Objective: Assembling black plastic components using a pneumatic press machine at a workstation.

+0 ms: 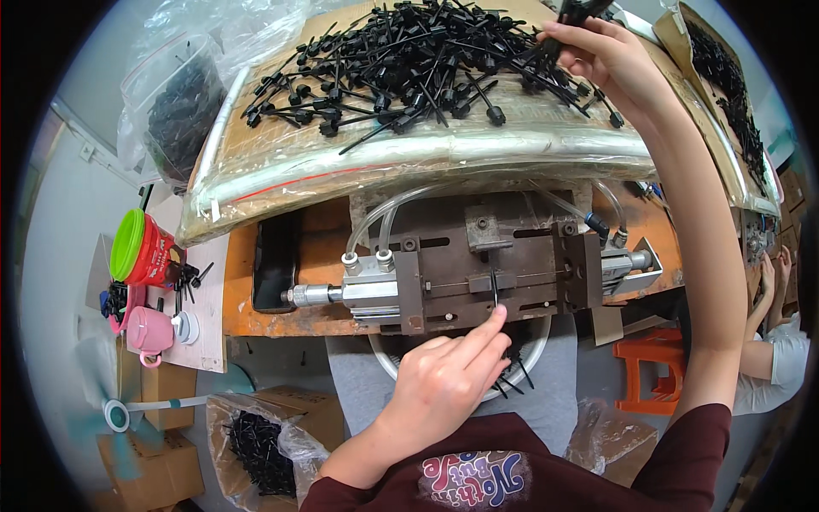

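A metal clamping fixture (478,277) lies in front of me. A thin black stem (495,286) stands in its middle slot. My left hand (452,375) reaches up from below, index finger stretched along the others and its tip at the stem's lower end; the thumb's grip is partly hidden. At the top right, my right hand (610,55) is raised and closed around a cluster of black stemmed plastic parts (584,10), partly cut off by the frame. Just left of it spreads a large heap of the same parts (426,64) with ribbed heads.
Air tubes (388,213) and cylinders (371,294) flank the fixture. A white-rimmed container (543,341) sits below it on my lap. At left stand a red bucket (153,252), pink mug (152,333) and fan (119,416). An orange stool (653,371) and another person's arm (759,299) are at right.
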{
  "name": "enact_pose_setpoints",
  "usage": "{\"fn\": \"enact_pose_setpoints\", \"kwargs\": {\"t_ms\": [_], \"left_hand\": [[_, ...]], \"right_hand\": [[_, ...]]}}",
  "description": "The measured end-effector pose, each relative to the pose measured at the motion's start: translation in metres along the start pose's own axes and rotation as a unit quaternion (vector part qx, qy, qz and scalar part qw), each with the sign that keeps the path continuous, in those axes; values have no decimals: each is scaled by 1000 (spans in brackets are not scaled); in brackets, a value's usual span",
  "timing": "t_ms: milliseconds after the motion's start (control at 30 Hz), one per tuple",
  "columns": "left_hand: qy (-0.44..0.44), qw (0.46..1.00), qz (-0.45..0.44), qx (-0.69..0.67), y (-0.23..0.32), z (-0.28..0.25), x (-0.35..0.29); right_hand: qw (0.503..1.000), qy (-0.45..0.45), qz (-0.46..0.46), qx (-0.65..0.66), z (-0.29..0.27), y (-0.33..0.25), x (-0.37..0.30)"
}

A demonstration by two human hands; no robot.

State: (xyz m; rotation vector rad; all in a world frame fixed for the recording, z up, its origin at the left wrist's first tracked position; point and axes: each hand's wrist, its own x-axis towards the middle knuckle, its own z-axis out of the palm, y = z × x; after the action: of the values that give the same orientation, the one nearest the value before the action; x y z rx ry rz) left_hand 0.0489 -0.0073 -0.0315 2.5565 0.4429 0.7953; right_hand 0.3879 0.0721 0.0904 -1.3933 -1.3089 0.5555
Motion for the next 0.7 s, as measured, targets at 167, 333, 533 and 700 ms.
{"fn": "enact_pose_setpoints", "kwargs": {"t_ms": [167, 333, 533, 700], "left_hand": [[-25, 998, 10, -60, 8, -14, 2], [130, 986, 11, -100, 1, -15, 18], [252, 963, 6, -100, -6, -17, 46], [247, 884, -79, -388, -12, -8, 65]], "right_hand": [[996, 29, -26, 86, -3, 0, -14], [970, 123, 19, 209, 20, -25, -30], [942, 142, -5, 304, 26, -35, -47], [909, -44, -71, 409, 27, -33, -83]]}}
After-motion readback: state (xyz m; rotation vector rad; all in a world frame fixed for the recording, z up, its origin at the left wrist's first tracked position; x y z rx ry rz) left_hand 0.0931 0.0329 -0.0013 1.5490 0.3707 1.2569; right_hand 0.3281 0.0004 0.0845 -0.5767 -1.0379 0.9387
